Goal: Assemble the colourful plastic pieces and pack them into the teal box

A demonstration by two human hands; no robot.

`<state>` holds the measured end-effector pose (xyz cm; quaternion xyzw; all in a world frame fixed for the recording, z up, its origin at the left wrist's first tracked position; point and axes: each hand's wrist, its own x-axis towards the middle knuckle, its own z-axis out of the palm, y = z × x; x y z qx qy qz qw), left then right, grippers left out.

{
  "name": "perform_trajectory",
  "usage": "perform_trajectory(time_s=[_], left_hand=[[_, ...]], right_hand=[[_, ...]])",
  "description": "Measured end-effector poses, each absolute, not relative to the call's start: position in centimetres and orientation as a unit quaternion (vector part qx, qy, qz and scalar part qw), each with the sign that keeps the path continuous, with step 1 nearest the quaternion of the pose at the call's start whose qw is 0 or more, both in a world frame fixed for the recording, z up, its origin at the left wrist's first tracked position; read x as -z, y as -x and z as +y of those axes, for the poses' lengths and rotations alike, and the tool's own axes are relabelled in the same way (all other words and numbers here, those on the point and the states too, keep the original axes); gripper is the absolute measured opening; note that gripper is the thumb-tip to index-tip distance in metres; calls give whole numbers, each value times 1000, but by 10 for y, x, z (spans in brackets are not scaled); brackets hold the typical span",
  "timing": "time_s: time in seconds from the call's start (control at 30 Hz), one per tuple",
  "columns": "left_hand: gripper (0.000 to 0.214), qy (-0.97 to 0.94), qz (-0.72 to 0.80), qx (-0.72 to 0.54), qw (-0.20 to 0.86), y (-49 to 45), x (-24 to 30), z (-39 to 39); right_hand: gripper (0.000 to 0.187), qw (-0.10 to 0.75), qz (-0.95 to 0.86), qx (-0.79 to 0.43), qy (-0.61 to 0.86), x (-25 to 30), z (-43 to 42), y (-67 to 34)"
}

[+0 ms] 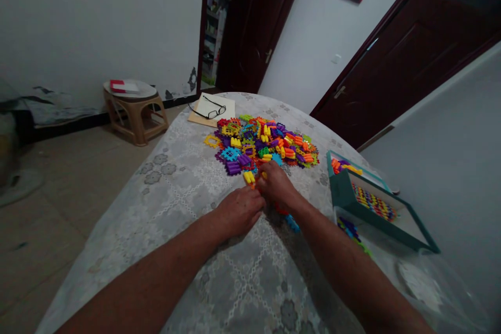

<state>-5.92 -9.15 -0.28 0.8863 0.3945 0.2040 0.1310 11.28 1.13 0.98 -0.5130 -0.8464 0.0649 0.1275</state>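
A heap of bright plastic building pieces (266, 143) in yellow, purple, orange, blue and green lies on the table's patterned white cloth (188, 188). My left hand (239, 209) and my right hand (276, 183) meet just in front of the heap, fingers curled together. Between them they pinch small joined pieces (250, 177), yellow and orange, partly hidden by the fingers. A blue piece (293, 223) and a red one lie under my right wrist.
A teal box (364, 203) with pictures of the toy and some loose pieces stands at the right. Glasses (211, 109) rest on a paper at the far edge. A brown stool (135, 112) stands on the floor to the left; dark doors are behind.
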Motion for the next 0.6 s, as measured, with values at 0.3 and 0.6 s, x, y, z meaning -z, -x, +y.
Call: perform_trajectory(time_s=[0.3,0.6], left_hand=[[11,-886,405,-194,116,58,3,-91],[15,-890,409,-176,95,58,0,-91]], right_hand=[[43,187,-901,-172,352,-14,12,-103],[34,158,-899,-187,364,-10,17,-102]])
